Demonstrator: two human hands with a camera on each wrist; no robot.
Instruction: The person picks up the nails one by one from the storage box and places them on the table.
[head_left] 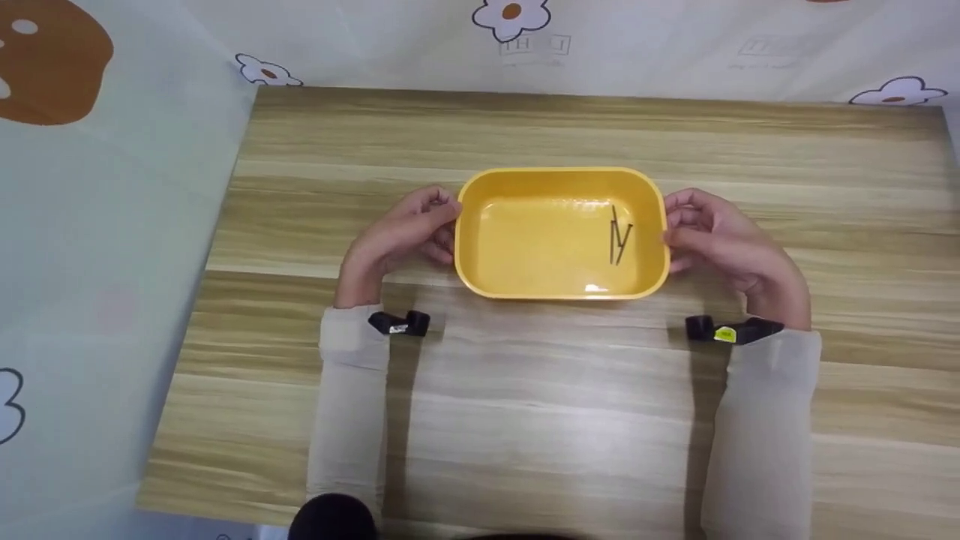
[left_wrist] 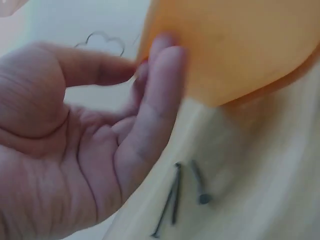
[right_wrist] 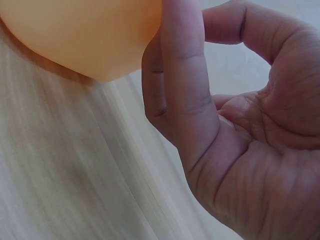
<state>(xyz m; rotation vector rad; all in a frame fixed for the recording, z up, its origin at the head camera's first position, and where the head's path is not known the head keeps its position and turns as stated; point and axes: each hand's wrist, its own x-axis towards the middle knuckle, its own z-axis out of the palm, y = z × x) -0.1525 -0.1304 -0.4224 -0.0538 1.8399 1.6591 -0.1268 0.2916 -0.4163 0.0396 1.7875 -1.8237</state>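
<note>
A yellow rectangular box (head_left: 540,251) with rounded corners is held at its two short ends. My left hand (head_left: 405,229) grips the left end, thumb at the rim and fingers against the outer wall. On the opposite end, my right hand (head_left: 720,236) pinches the wall the same way. A few thin dark nails (head_left: 619,244) lie inside the box toward its right end. In the left wrist view, more nails (left_wrist: 174,200) lie on the wooden surface below the left hand (left_wrist: 100,135); the head view does not show them.
Under the box is a wood-grain table (head_left: 555,420), its left edge sloping down the view. A pale wall covering (head_left: 660,45) with flower prints borders the back and left sides. Both wrists carry small black cameras (head_left: 401,323). A dark round object (head_left: 332,517) appears at the bottom edge.
</note>
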